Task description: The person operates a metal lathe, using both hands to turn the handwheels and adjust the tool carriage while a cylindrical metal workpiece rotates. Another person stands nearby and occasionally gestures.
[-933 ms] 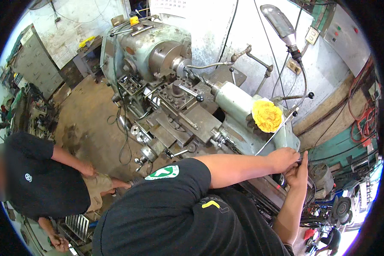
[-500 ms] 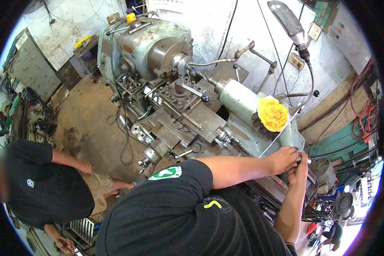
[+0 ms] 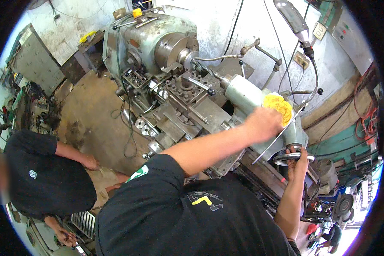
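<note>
In the head view, we have our right hand (image 3: pixel 298 161) at the shiny round metal handwheel (image 3: pixel 278 162) on the end of the tailstock, its fingers closed around the rim. Our left hand (image 3: pixel 266 123) is blurred, its fingers drawn in narrow, just beside the crumpled bright yellow cloth (image 3: pixel 278 106); we cannot tell whether it touches the cloth or holds anything. The cloth lies on top of the pale green-grey metal tailstock (image 3: pixel 243 93), and a thin straight pale rod (image 3: pixel 269 147) slants past its lower right edge.

From the tailstock's far end, a twisted steel drill bit (image 3: pixel 206 70) points toward the thick round steel chuck (image 3: pixel 170 50) on the worn green-grey headstock (image 3: pixel 145 36). Between these 2 ends, nearer to us, we see a square steel tool post (image 3: pixel 187 81) with a lever tipped by a black ball (image 3: pixel 211 91). A grey elongated lamp (image 3: pixel 292 17) stands on a bent arm beyond the tailstock, near the pale stained wall (image 3: pixel 217 25).

On our left is 1 co-worker (image 3: pixel 51 175) in a black shirt and tan shorts. A dark looped cord (image 3: pixel 130 128) hangs down in front of the machine.
</note>
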Demonstrator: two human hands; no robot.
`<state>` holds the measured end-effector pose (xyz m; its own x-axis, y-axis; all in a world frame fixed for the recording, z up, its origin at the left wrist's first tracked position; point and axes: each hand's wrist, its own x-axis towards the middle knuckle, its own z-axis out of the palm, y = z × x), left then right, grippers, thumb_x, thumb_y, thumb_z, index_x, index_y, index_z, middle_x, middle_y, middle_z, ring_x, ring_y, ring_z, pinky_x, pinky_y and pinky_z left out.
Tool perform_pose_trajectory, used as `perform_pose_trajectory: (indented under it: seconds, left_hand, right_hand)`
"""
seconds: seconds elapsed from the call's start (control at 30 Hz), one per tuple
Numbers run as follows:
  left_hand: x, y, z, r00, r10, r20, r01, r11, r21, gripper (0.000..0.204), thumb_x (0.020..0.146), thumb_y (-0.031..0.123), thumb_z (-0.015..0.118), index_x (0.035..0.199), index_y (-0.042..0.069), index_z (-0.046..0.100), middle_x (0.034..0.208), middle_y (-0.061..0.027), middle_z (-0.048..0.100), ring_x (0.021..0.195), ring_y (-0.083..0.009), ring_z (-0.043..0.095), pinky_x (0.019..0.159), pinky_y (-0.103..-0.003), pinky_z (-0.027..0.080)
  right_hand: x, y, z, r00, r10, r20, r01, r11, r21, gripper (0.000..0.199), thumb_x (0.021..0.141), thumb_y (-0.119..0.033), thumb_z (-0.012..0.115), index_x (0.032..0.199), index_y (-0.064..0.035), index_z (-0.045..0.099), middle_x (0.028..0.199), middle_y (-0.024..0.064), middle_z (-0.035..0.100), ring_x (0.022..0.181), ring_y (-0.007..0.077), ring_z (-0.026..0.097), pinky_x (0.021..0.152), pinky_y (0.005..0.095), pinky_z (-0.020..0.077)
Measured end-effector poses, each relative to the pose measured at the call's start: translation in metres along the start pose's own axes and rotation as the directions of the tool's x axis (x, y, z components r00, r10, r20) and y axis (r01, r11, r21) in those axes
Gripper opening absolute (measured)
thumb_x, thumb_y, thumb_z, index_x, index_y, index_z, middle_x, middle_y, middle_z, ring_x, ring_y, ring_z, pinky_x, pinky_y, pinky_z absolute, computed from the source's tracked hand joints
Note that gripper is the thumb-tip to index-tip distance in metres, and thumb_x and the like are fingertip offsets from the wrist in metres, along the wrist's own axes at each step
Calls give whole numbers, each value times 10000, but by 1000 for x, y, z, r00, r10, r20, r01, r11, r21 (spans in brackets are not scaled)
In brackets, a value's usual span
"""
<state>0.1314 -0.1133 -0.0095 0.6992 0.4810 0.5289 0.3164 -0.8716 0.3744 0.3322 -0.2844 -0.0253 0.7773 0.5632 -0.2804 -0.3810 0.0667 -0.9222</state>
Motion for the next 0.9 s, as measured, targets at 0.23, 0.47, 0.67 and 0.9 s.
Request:
perform_pose_trajectory:
  seconds: [0.23, 0.47, 0.67, 0.9]
  left_hand:
    - [-22, -130, -91, 873, -470, -131, 486, 815, 314, 299, 961, 354, 603, 951, 76, 713, 943, -187, 727, 908, -387, 714, 810, -531, 559]
    - [-23, -137, -88, 806, -589, 58, 540, 772, 336, 364, 946, 460, 621, 1027, 133, 759, 1024, -128, 761, 984, -340, 723, 861, -481, 564]
    - [-13, -140, -90, 687, -680, 256, 510, 702, 496, 404, 953, 486, 618, 1114, 149, 774, 1123, -88, 763, 1086, -289, 712, 914, -430, 560]
    - [-4, -139, -94, 608, -706, 364, 464, 688, 558, 485, 940, 526, 621, 1140, 110, 770, 1182, -104, 751, 1119, -296, 704, 943, -438, 554]
  right_hand:
    - [5, 5, 1, 999, -36, -31, 38, 997, 60, 446, 985, -243, 621, 1336, -10, 471, 1179, 178, 617, 1032, 320, 684, 813, 447, 618]
    - [13, 11, -3, 999, -29, -36, 31, 997, 67, 449, 968, -235, 646, 1308, -37, 430, 1185, 210, 585, 984, 340, 691, 793, 441, 625]
    - [6, 26, 4, 984, -174, -24, 174, 985, 2, 357, 964, -116, 639, 1250, -10, 453, 1191, 165, 548, 1007, 311, 672, 847, 438, 611]
    - [16, 53, -1, 946, -324, 10, 322, 935, -147, 324, 941, -98, 670, 1198, -2, 497, 1111, 149, 594, 928, 239, 660, 826, 383, 564]
